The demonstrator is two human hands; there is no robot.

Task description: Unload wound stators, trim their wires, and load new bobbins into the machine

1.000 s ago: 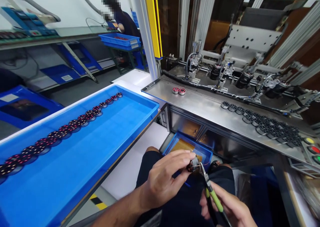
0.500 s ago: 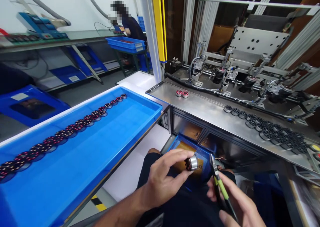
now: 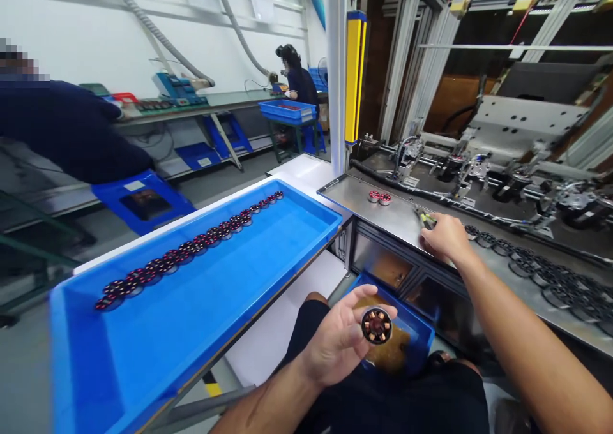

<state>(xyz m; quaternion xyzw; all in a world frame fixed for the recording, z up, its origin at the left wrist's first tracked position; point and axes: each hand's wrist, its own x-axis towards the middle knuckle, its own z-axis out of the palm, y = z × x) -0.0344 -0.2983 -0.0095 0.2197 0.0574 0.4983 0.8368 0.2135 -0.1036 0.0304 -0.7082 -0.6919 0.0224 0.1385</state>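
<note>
Part (image 3: 377,325) in left hand (image 3: 335,341), pliers (image 3: 427,219) in right hand (image 3: 446,236).
The left hand holds the part between thumb and fingers. The right hand grips the pliers at the counter (image 3: 398,222); two red parts (image 3: 385,199) lie to its left, black parts (image 3: 541,271) to its right. A blue tray (image 3: 230,287) lies left of the left hand.

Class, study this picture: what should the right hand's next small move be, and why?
Probably the right hand should let go of the pliers, since they appear to be down at the metal counter, while the left hand holds the round part by itself.
</note>
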